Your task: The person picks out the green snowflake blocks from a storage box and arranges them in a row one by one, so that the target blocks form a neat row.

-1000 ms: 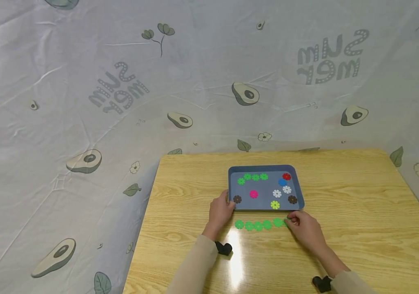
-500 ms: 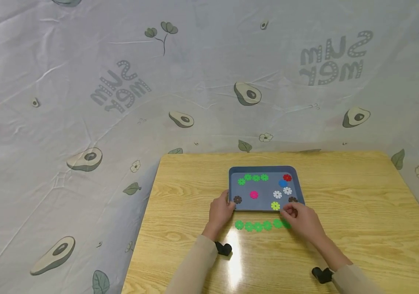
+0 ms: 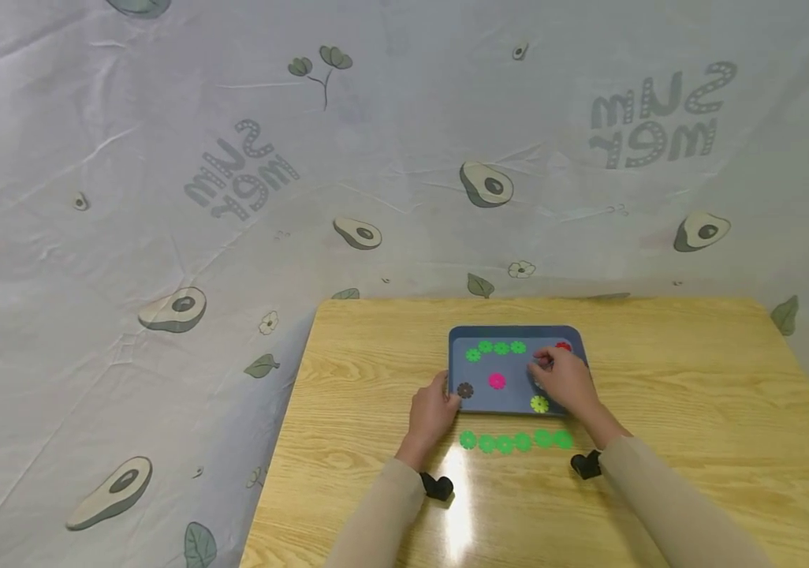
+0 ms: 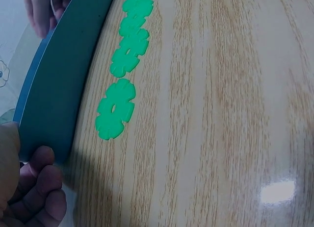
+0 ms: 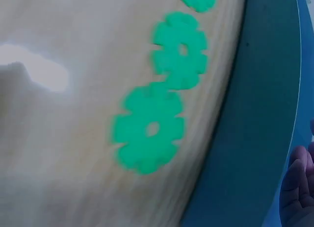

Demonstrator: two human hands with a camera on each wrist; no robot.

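In the head view my left hand (image 3: 431, 412) grips the near left corner of a blue-grey tray (image 3: 514, 331), thumb at its rim and fingers curled against its side. My right hand (image 3: 566, 380) hovers over the tray's right half with fingers loosely bent and nothing visible in them. It hides most of the discs there. On the tray lie several green notched discs (image 3: 501, 348), a pink disc (image 3: 496, 381), a brown disc (image 3: 464, 390), a yellow disc (image 3: 539, 404) and a partly covered red disc (image 3: 564, 345).
A row of green notched discs (image 3: 522, 442) lies on the wooden table (image 3: 695, 394) just before the tray's near edge. Behind the table hangs a pale printed cloth (image 3: 404, 142). Black wrist mounts (image 3: 438, 487) sit on both forearms.
My right hand has moved from the right end of the green row, forward over the tray. The last green disc now lies uncovered in the row. My left hand stays at the tray corner.
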